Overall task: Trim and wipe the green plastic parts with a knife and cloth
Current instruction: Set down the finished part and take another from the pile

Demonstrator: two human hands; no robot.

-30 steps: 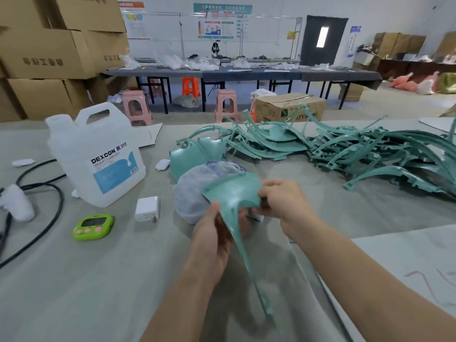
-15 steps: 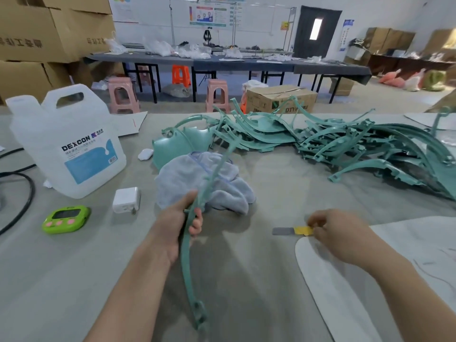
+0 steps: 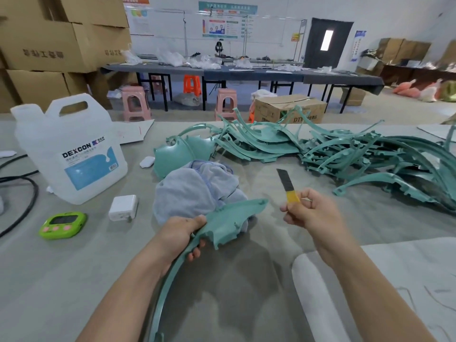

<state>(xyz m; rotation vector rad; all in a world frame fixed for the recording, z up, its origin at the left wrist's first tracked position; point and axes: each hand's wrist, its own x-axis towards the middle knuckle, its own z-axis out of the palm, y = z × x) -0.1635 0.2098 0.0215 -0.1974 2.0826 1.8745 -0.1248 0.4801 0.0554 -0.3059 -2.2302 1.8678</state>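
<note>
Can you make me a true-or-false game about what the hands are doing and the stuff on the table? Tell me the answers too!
1. The right hand holds a knife. True.
2. The left hand holds the cloth. False: it grips a green part; the cloth lies on the table behind it.
3. The knife blade touches the held green part. False: there is a gap between them.
4. A pile of green parts lies on the table. True.
5. The timer sits right of the pile. False: it lies far to the left, near the white jug.
</note>
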